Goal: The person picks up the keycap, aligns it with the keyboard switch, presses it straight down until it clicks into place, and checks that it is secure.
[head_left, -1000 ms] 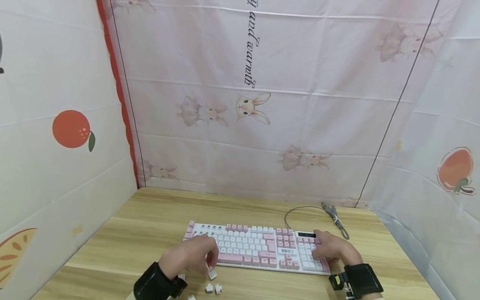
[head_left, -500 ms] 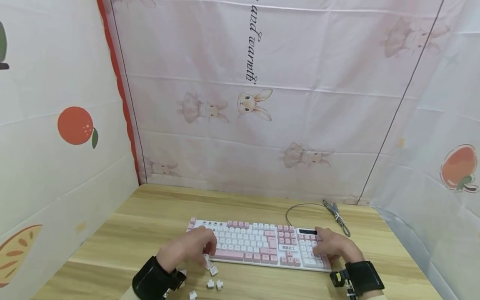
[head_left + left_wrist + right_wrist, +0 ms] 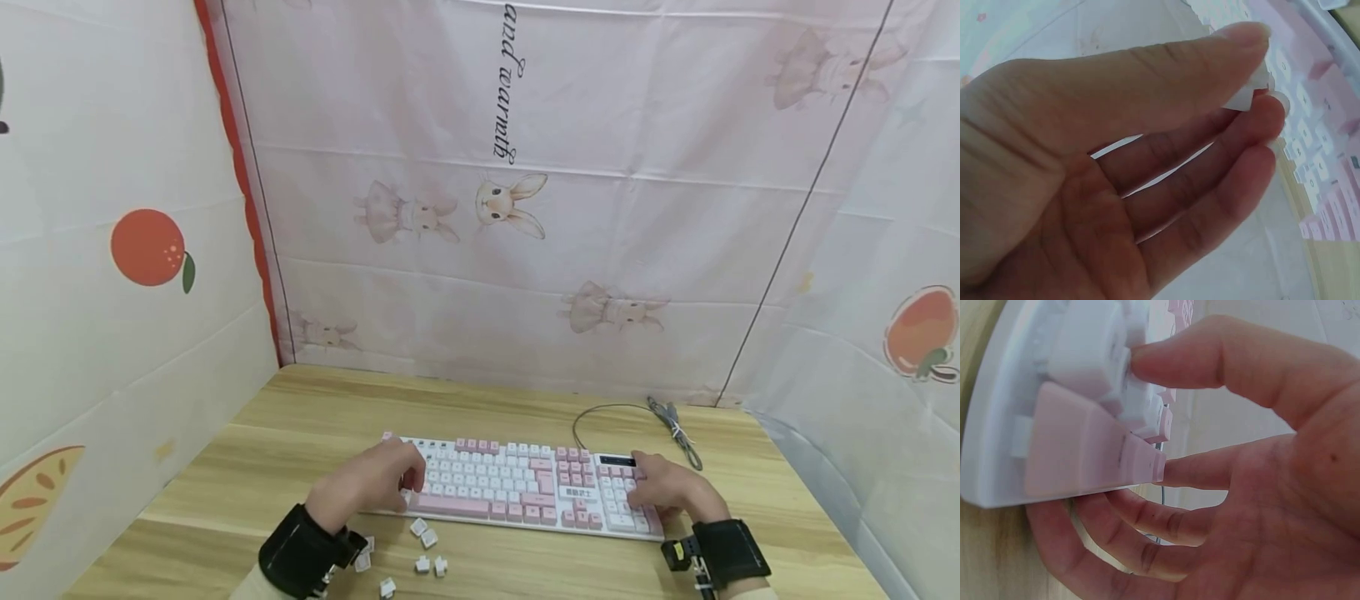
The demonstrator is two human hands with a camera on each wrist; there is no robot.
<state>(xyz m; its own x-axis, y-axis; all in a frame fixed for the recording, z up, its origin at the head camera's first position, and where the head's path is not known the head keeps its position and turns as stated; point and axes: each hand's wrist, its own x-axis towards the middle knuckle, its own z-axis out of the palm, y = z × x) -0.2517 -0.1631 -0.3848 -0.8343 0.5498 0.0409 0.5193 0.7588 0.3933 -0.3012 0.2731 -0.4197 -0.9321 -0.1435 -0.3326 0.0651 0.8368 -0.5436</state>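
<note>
A cloth-walled booth [image 3: 75, 358]: rabbit- and fruit-print hangings [image 3: 637, 225] on three sides of a wood-grain table [image 3: 562, 567].

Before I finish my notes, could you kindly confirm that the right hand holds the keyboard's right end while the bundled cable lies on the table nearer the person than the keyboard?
Not quite: the bundled cable lies beyond the far edge of the keyboard, as the head view shows. The right hand does hold the keyboard's right end.

The left hand [image 3: 371, 482] has moved away from the loose keycaps [image 3: 429, 539] toward the keyboard's [image 3: 487, 472] left end.
</note>
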